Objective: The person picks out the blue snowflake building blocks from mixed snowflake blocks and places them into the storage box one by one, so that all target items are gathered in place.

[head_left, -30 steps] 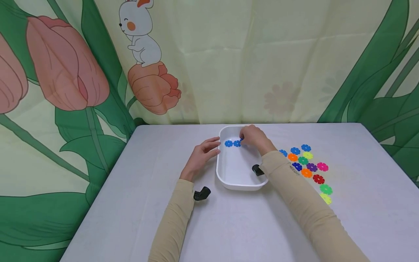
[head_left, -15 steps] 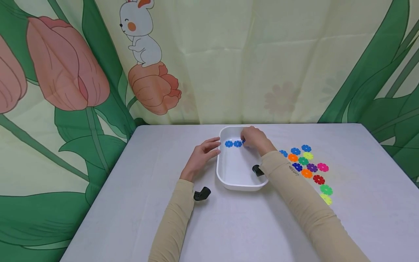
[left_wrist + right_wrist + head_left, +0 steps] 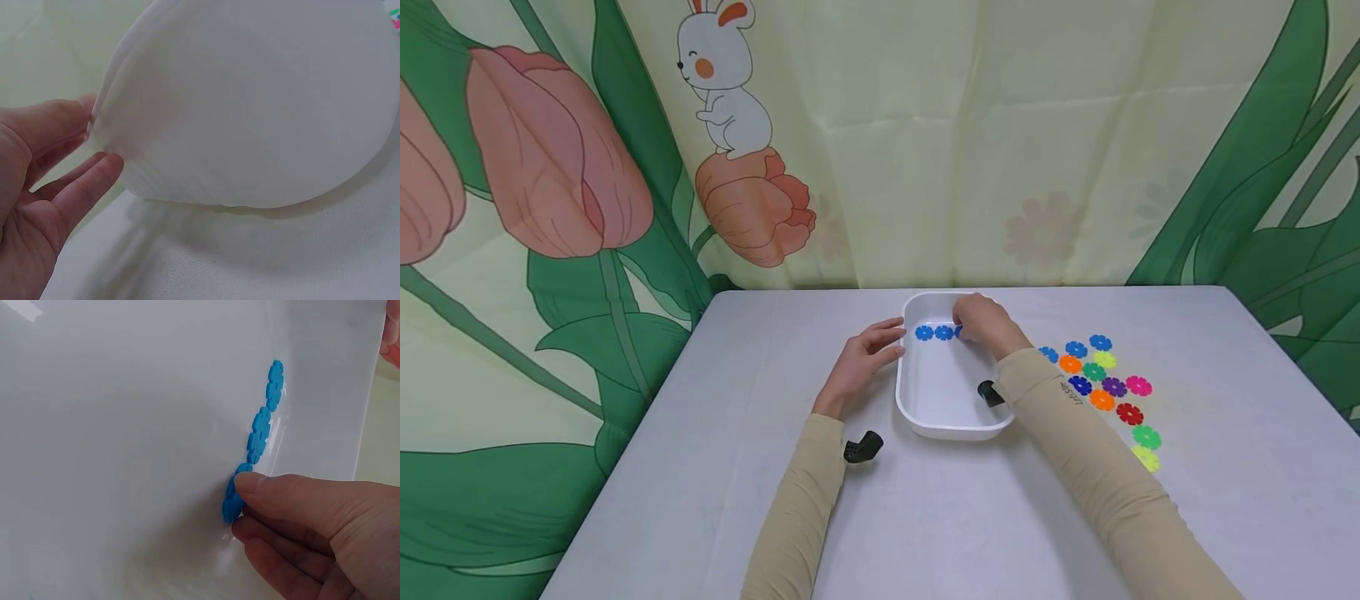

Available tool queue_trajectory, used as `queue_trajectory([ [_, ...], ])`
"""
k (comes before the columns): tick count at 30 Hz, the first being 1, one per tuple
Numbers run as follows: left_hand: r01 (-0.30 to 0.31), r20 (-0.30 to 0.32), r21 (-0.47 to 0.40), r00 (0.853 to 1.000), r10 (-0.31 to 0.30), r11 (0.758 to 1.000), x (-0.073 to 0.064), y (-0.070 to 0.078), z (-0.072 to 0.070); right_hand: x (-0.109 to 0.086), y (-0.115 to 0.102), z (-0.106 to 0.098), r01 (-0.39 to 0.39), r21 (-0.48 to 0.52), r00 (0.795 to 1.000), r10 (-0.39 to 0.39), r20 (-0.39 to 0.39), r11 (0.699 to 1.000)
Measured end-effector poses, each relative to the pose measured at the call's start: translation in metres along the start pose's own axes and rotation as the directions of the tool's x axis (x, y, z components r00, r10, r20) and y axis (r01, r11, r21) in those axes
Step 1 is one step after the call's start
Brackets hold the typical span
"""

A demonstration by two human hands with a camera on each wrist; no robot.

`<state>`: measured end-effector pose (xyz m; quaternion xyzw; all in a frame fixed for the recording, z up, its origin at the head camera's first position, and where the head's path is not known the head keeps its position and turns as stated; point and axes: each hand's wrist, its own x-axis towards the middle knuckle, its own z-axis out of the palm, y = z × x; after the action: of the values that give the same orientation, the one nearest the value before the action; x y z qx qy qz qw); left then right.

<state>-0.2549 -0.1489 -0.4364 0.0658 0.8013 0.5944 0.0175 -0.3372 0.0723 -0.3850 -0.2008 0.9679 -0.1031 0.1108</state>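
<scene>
A white tray [image 3: 951, 404] with a raised rim lies on the table. Inside its far part is a row of blue flower-shaped discs, including a left disc [image 3: 924, 333] and a middle disc [image 3: 943, 332]. My right hand [image 3: 988, 323] reaches in over the right rim. Its thumb and fingers pinch the third blue flower-shaped disc [image 3: 233, 503] at the row's right end, edge to edge with the middle one. At the left rim, my left hand [image 3: 863, 358] touches the tray with extended fingers [image 3: 94, 181], near its outer wall [image 3: 250, 112].
Right of the tray lie several loose flower discs, including a pink disc [image 3: 1138, 386], a red disc [image 3: 1130, 414] and a yellow disc [image 3: 1146, 458]. The right sleeve [image 3: 1097, 450] partly covers that group. A printed curtain [image 3: 1037, 142] hangs behind the table [image 3: 760, 400].
The right hand has shifted slightly to the right with its blue disc, which now shows a little more beside the middle disc. The left hand stays at the rim.
</scene>
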Motion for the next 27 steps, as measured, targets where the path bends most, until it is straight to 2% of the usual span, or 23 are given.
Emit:
queue_trajectory([
  [17,-0.004,-0.002,-0.003,1.000,0.004,1.000,0.000,0.000,0.001,-0.001,-0.001,-0.002,-0.005,-0.044,1.000,0.005,0.008,0.999],
  [22,0.011,-0.005,-0.002,1.000,-0.011,1.000,0.000,0.001,0.000,-0.001,-0.001,-0.003,-0.008,0.015,1.000,0.008,0.005,1.000],
  [27,0.014,-0.001,0.000,1.000,-0.014,1.000,0.001,0.002,-0.001,0.001,0.002,-0.009,0.002,0.143,1.000,-0.003,0.003,0.990],
])
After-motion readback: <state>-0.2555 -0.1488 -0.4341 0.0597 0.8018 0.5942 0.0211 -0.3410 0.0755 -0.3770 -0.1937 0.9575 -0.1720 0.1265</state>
